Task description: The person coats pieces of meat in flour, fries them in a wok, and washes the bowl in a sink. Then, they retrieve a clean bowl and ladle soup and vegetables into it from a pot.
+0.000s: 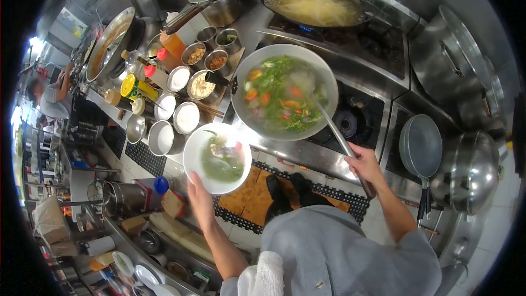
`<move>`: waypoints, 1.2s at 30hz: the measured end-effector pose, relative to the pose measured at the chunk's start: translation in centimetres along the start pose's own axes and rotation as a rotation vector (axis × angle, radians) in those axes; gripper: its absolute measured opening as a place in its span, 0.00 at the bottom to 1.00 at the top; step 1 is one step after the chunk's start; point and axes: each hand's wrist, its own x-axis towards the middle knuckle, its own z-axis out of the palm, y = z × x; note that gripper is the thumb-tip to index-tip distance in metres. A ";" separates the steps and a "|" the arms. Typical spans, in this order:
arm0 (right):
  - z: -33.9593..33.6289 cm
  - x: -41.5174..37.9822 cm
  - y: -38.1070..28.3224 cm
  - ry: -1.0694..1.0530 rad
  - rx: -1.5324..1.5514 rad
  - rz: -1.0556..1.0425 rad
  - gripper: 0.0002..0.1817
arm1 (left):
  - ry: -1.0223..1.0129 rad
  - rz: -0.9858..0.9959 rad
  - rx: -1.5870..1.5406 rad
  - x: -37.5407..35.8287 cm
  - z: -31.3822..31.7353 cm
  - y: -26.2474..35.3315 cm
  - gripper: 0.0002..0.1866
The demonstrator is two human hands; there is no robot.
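Note:
My left hand [200,193] holds a white bowl [190,156] by its lower left rim, with greenish broth and some pieces in it. In my right hand [364,163] is the handle of a long metal ladle [335,130], fingers wrapped round it. The ladle's head is down in the broth of a large pan [331,74] on the stove, hidden by the steaming liquid. Green leaves, orange-red pieces and broth fill this pan. The bowl is just below and left of the pan, apart from it.
A wok [315,4] of bubbling yellowish liquid stands over a lit burner behind. Seasoning containers [187,118] and bottles [173,45] crowd the left counter. Stacked pans [421,145] are at the right. Another person [55,98] stands at far left.

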 end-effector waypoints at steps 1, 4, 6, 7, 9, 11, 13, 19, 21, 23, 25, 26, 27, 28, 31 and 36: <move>-0.2 0.0 -0.3 -0.048 0.084 0.020 0.28 | -0.001 0.015 -0.002 -0.1 0.1 0.0 0.27; -0.9 -0.3 -0.9 -0.107 0.261 0.079 0.28 | -0.005 0.027 0.000 -0.2 0.1 0.2 0.27; -1.2 -0.6 -1.3 -0.116 0.354 0.119 0.28 | -0.010 0.024 0.005 -0.3 0.2 0.4 0.27; -1.3 -0.9 -1.6 -0.129 0.373 0.130 0.28 | -0.017 0.020 0.009 -0.4 0.2 0.6 0.27; -1.6 -1.1 -1.7 -0.142 0.391 0.143 0.28 | -0.026 0.014 0.012 -0.4 0.4 0.7 0.27; -1.9 -1.4 -1.6 -0.147 0.384 0.128 0.27 | -0.023 0.063 0.002 -0.4 0.5 0.6 0.27; -2.2 -1.7 -1.7 -0.137 0.379 0.133 0.27 | -0.023 0.058 -0.006 -0.3 0.5 0.6 0.27; -2.5 -2.8 -2.2 -0.097 0.221 0.129 0.28 | -0.015 0.030 -0.005 -0.2 0.5 0.2 0.27; -2.1 -3.3 -2.6 -0.092 0.126 0.133 0.28 | -0.016 0.033 -0.006 -0.1 0.4 0.1 0.27; -1.3 -3.6 -3.0 -0.031 0.043 0.137 0.27 | -0.005 0.022 -0.009 -0.2 0.5 0.2 0.27; -1.0 -3.6 -2.9 -0.045 0.029 0.145 0.27 | -0.013 0.024 -0.029 -0.1 0.4 0.0 0.27; -0.9 -3.7 -2.9 -0.057 0.015 0.154 0.27 | -0.021 0.026 -0.048 -0.1 0.4 -0.1 0.27; -0.9 -3.7 -2.6 -0.059 0.015 0.154 0.27 | -0.019 0.026 -0.048 -0.1 0.3 -0.3 0.27; -0.8 -3.6 -2.2 -0.079 0.031 0.150 0.27 | -0.020 0.031 -0.053 -0.1 0.2 -0.5 0.27; -0.4 -3.4 -2.3 -0.118 0.094 0.160 0.27 | -0.021 0.032 -0.051 0.0 0.1 -0.7 0.27; -0.3 -3.0 -2.7 -0.169 0.226 0.166 0.26 | -0.029 0.029 -0.092 -0.5 0.2 -0.3 0.26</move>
